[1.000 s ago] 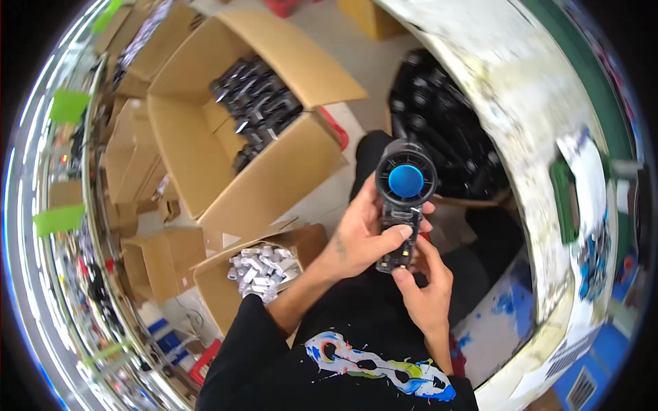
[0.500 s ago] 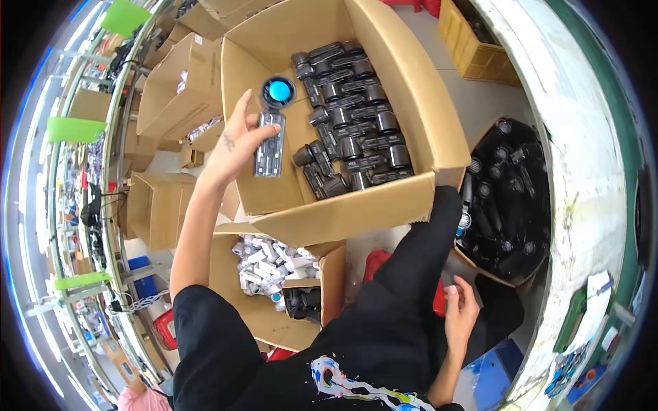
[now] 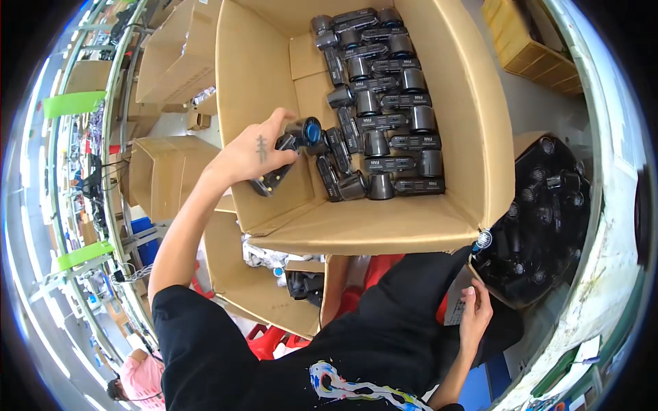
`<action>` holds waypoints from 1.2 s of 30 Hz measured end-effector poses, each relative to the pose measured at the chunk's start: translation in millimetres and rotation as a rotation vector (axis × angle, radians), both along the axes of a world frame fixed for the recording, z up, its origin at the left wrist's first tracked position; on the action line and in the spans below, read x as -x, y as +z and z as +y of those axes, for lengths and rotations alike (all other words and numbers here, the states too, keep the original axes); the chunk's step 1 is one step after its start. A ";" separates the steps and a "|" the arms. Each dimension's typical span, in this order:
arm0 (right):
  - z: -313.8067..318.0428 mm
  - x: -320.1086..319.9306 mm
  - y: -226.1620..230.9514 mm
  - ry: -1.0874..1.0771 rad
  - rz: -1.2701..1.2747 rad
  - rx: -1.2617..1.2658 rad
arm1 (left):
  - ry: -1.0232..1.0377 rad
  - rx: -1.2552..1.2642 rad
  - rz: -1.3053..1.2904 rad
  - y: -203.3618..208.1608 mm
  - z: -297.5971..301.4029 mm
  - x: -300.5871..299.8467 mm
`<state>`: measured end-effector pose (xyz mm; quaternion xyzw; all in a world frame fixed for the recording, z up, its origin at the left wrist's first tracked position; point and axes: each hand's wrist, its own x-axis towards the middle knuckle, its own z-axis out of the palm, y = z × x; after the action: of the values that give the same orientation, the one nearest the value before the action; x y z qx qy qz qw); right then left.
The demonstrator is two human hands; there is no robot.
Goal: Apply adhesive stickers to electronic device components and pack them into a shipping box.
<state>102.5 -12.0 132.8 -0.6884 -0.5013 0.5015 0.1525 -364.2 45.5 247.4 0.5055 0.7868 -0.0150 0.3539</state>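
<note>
My left hand [image 3: 250, 154] is closed around a black handheld fan [image 3: 301, 131] with a blue disc at the middle of its round head. It holds the fan inside the left part of a large open cardboard box [image 3: 370, 241], tilted, with the head pointing right. Several rows of similar black fans [image 3: 382, 122] lie packed against the box's middle and right side. The held fan's head is close to the nearest packed ones; whether they touch I cannot tell. Low on the right, my right hand [image 3: 475, 312] hangs beside my leg, fingers loosely apart and holding nothing.
A smaller carton [image 3: 240, 291] below holds white devices and some black ones. At right stands a black-lined carton of dark fans [image 3: 541, 212], with a yellow crate [image 3: 531, 58] beyond. Shelving with green tags [image 3: 74, 104] runs along the left. A person in pink [image 3: 142, 380] is at lower left.
My left hand has lowered the fan deeper into the box and turned it from upright to tilted. The view has shifted, so the box appears larger. My right hand stays by my leg.
</note>
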 end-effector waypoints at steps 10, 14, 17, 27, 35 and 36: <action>18.8 3.5 -9.3 -0.001 -0.025 0.054 | -0.269 0.277 -0.070 0.5 24.1 29.1; 17.3 0.6 -10.0 0.020 -0.044 0.035 | -0.289 0.290 0.078 3.6 33.3 23.5; 16.5 1.0 -7.7 0.014 -0.045 0.044 | -0.329 0.365 0.158 -0.3 40.3 16.3; 7.3 -2.9 6.6 -0.012 -0.044 0.009 | -0.331 -0.118 0.025 -18.9 35.8 18.8; 42.8 10.1 69.5 0.045 -0.038 -0.290 | -0.118 -0.208 0.195 -20.7 31.1 6.0; 48.7 12.2 74.6 0.071 -0.040 -0.315 | -0.149 -0.224 0.213 -26.6 27.5 5.0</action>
<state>90.3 36.7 207.4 -0.6477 -0.6008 0.4079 0.2307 -369.2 73.1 220.8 0.5942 0.7770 -0.0068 0.2078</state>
